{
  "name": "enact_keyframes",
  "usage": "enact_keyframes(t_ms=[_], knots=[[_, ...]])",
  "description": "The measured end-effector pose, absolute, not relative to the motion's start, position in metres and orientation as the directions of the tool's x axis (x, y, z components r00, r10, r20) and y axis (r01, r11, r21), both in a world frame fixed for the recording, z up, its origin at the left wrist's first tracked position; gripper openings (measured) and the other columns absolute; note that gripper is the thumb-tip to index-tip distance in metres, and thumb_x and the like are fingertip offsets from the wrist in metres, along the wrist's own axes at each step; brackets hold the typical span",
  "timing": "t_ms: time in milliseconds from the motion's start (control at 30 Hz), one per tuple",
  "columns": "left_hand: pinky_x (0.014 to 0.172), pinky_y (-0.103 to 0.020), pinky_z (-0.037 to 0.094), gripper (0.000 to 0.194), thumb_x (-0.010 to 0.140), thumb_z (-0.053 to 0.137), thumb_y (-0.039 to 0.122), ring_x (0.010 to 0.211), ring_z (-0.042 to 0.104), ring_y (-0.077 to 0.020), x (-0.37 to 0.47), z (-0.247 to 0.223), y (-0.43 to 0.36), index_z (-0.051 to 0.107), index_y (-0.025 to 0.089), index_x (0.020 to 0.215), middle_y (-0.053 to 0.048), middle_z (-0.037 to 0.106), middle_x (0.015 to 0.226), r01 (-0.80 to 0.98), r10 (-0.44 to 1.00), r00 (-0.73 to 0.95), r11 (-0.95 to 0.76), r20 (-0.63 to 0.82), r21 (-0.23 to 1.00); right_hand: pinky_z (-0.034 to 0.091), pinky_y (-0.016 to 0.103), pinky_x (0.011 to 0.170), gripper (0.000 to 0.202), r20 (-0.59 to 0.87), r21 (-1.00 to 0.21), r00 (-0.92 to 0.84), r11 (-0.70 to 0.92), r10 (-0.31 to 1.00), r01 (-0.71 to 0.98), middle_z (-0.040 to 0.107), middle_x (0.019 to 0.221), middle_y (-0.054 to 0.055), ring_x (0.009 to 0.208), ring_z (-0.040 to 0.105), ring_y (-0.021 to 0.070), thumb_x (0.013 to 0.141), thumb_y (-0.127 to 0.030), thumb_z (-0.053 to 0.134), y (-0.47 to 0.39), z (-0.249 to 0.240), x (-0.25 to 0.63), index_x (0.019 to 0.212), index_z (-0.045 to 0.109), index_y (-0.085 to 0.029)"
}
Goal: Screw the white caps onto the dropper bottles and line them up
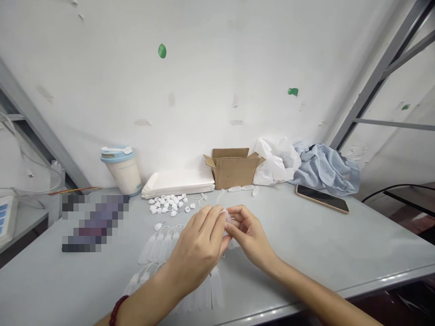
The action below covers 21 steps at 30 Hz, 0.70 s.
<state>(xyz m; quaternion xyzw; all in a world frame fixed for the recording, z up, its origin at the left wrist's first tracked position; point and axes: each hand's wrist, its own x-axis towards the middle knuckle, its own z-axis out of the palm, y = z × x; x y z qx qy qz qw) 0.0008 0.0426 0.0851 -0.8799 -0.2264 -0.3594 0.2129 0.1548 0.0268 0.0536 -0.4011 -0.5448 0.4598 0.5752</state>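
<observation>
My left hand (200, 240) and my right hand (248, 233) meet above the table, fingers closed on a small translucent plastic piece (225, 214), most of which they hide. Below and left of them lie translucent flat tubes with thin looped cords, in an upper row (157, 248) and a lower row (215, 290) partly covered by my left hand and forearm. A loose pile of small white caps (166, 203) sits behind, with a single cap (158, 226) nearer to me.
Along the wall stand a lidded cup (124, 174), stacked white sheets (180, 181), an open cardboard box (236, 172), a white plastic bag (277, 160) and blue cloth (326, 167). A phone (321, 199) lies at right, a pixelated item (98, 224) at left.
</observation>
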Motion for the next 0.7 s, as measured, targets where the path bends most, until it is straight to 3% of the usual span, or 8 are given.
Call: enact_keyframes(t_ms=[100,300,433,533,700], knots=[[0.079,-0.044,0.054,0.022,0.088,0.052,0.013,0.097,0.060,-0.0299,0.004,0.084,0.042,0.056,0.004,0.108,-0.018,0.064,0.103,0.531,0.208,0.661,-0.809,0.721,-0.253,0.049,0.026,0.061,0.029,0.233,-0.968,-0.009,0.232,0.972,-0.092,0.064,0.088,0.003,0.072,0.063,0.0147,0.079,-0.039,0.067,0.027,0.054,0.156,0.095,0.052,-0.019],[0.084,-0.046,0.051,0.025,0.084,0.054,0.009,0.102,0.053,-0.0316,0.006,0.081,0.039,0.054,0.004,0.108,-0.020,0.061,0.108,0.540,0.309,0.613,-0.836,0.728,-0.099,0.047,0.024,0.056,0.029,0.214,-0.969,0.005,0.213,0.977,-0.123,0.063,0.090,0.003,0.066,0.063,0.0128,0.076,-0.036,0.070,0.026,0.059,0.155,0.092,0.052,-0.020],[0.084,-0.044,0.050,0.032,0.080,0.058,0.009,0.100,0.052,-0.0278,0.004,0.086,0.035,0.051,0.010,0.111,-0.014,0.060,0.106,0.454,0.420,0.590,-0.879,0.689,0.146,0.049,0.029,0.062,0.016,0.265,-0.959,-0.032,0.260,0.964,-0.116,0.063,0.071,0.000,0.065,0.063,0.0152,0.083,-0.034,0.060,0.026,0.062,0.162,0.082,0.055,-0.019],[0.088,-0.042,0.049,0.041,0.075,0.064,0.012,0.103,0.051,-0.0259,-0.003,0.086,0.024,0.049,0.015,0.113,-0.011,0.059,0.109,0.376,0.506,0.588,-0.862,0.631,0.341,0.048,0.032,0.066,0.024,0.357,-0.931,0.059,0.361,0.932,-0.063,0.063,0.063,0.002,0.062,0.062,0.0161,0.088,-0.030,0.046,0.031,0.064,0.171,0.071,0.057,-0.017],[0.080,-0.038,0.051,0.047,0.066,0.066,0.008,0.097,0.051,-0.0252,-0.014,0.070,0.003,0.052,0.018,0.110,-0.010,0.060,0.104,0.254,0.494,0.696,-0.848,0.520,0.465,0.043,0.031,0.058,0.028,0.402,-0.908,0.289,0.419,0.869,0.002,0.059,0.052,-0.001,0.048,0.058,0.0145,0.088,-0.029,0.041,0.041,0.070,0.184,0.066,0.053,-0.018]])
